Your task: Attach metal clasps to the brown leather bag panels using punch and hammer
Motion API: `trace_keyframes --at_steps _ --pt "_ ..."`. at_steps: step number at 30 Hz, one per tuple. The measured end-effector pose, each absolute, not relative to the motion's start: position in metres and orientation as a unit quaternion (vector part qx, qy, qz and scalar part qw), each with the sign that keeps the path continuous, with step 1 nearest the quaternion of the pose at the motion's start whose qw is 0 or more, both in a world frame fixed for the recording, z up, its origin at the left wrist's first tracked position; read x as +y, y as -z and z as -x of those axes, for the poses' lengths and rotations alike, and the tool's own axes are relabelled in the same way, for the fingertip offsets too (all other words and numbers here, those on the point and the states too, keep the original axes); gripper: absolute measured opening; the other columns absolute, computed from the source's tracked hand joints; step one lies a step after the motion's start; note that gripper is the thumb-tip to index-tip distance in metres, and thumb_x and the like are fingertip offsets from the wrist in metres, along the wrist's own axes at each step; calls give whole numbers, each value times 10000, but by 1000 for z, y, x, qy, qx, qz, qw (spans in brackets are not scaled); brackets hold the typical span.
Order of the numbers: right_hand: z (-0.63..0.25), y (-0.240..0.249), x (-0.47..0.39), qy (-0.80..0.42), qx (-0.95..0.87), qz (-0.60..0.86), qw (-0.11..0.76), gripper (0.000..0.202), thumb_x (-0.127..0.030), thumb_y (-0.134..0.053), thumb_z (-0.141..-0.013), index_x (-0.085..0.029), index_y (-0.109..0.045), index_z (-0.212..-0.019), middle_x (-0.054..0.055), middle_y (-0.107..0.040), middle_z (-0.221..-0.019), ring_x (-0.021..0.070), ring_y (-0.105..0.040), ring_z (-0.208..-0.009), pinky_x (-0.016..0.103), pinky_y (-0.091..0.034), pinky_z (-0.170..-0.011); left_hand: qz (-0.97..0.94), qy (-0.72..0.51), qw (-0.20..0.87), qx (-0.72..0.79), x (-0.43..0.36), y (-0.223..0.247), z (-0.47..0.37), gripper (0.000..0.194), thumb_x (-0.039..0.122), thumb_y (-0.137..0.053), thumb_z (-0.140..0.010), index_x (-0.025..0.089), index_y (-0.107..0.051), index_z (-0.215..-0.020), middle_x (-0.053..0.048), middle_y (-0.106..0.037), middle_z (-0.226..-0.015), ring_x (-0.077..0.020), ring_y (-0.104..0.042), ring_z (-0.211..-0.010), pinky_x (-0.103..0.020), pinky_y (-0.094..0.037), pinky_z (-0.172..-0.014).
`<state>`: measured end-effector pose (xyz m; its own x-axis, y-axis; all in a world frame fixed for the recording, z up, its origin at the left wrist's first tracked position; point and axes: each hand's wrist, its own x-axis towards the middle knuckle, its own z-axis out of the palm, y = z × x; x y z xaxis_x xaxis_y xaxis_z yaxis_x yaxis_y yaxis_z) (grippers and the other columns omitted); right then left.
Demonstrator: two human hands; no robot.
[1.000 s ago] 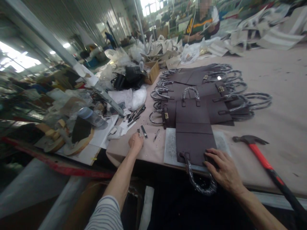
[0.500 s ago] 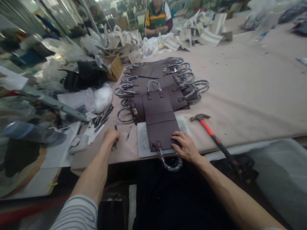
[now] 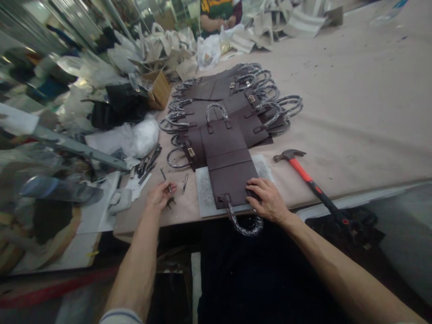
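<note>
Have wide pinkish table (image 3: 344, 103) running off past 2 o'clock from brown work panel (image 3: 232, 177). Beyond table clutter at 12, co-worker (image 3: 218, 10). Also at 12, stack of brown bag pieces (image 3: 234, 103), crowding far side; panel's far end lapped over it, near end on pale slab (image 3: 206, 193), wrapped handle (image 3: 248, 232) hanging past table edge at 6. Black bag (image 3: 123, 103) at 10, cardboard box (image 3: 160, 92) just beside it at 11. Hammer (image 3: 300, 169) at 3, grip end sticking out past table edge. Clear bottle (image 3: 43, 186) at 9, well apart. Right hand (image 3: 268, 199) at 4, over panel's near corner, hiding handle's end; can't tell if gripping or only pressing. Left hand (image 3: 158, 196) at 9, pinching slim metal piece (image 3: 169, 189). Dark strips (image 3: 148, 164) at 10, near left hand. Loose metal rod (image 3: 185, 183) at 9, between left hand and slab.
</note>
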<state>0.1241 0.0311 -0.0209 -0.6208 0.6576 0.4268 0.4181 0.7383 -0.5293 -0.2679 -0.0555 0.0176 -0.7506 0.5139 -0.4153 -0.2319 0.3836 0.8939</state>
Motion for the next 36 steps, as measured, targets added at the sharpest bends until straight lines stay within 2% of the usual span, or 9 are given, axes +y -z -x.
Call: trace_keyframes --at_steps 3,6,9,12,15,18,21,33,36 --pt "-124 24 34 -186 -881 301 313 252 -289 -623 -923 -205 -677 -1155 122 -657 -1243 315 -591 -1166 523 -486 -1026 -65 -671 392 627 -60 -16 243 71 114 -581 -933 150 -629 -894 -55 -733 -877 -148 -731 -878 -307 -617 -864" --pt "-123 27 36 -174 -884 295 318 254 -304 -619 -933 -190 -677 -1152 127 -662 -1232 315 -597 -1150 514 -487 -1020 -57 -728 426 534 -66 -6 216 43 162 -630 -943 170 -661 -971 -46 -741 -952 -157 -726 -954 -327 -596 -935" --pt "-123 27 36 -182 -882 295 320 256 -306 -617 -930 -194 -684 -1150 126 -666 -1226 314 -599 -1146 517 -492 -1014 -75 -720 462 512 -71 7 194 77 213 -684 -922 193 -661 -992 -47 -750 -1012 -181 -728 -1003 -340 -602 -912" --pt "-123 25 35 -195 -879 300 317 257 -295 -615 -923 -204 -689 -1151 126 -663 -1232 318 -595 -1158 527 -494 -1014 -121 -705 487 501 -75 15 179 224 272 -782 -845 203 -647 -1009 -51 -762 -1012 -211 -744 -977 -367 -615 -865" --pt "-123 23 33 -191 -881 302 311 251 -283 -617 -924 -198 -680 -1151 128 -658 -1238 320 -586 -1169 527 -490 -1018 -198 -693 474 507 -76 16 167 393 353 -873 -748 192 -654 -1032 -61 -772 -980 -230 -748 -957 -384 -618 -846" --pt "-123 21 32 -190 -882 305 306 257 -266 -627 -919 -195 -671 -1163 129 -652 -1245 315 -582 -1175 523 -488 -1028 -237 -685 442 528 -74 13 154 447 379 -908 -696 165 -683 -1019 -77 -782 -935 -232 -755 -912 -341 -621 -781" --pt "-123 20 31 -199 -879 307 305 277 -255 -642 -904 -206 -668 -1176 125 -647 -1249 311 -583 -1173 525 -490 -1032 -267 -670 414 555 -69 10 139 407 374 -898 -710 147 -715 -994 -88 -788 -961 -218 -766 -861 -313 -626 -766" --pt "-124 20 31 -205 -881 306 298 310 -259 -675 -878 -186 -635 -1177 134 -633 -1262 316 -575 -1166 526 -483 -1030 -445 -561 309 626 -64 18 96 191 277 -747 -860 175 -766 -1020 -79 -793 -1027 -220 -754 -987 -382 -604 -970" --pt "-123 19 31 -206 -881 309 294 309 -259 -674 -879 -178 -634 -1175 138 -633 -1260 318 -575 -1166 523 -479 -1032 -451 -547 304 637 -67 24 92 187 269 -738 -869 183 -768 -1032 -74 -796 -1030 -220 -757 -974 -384 -609 -964"
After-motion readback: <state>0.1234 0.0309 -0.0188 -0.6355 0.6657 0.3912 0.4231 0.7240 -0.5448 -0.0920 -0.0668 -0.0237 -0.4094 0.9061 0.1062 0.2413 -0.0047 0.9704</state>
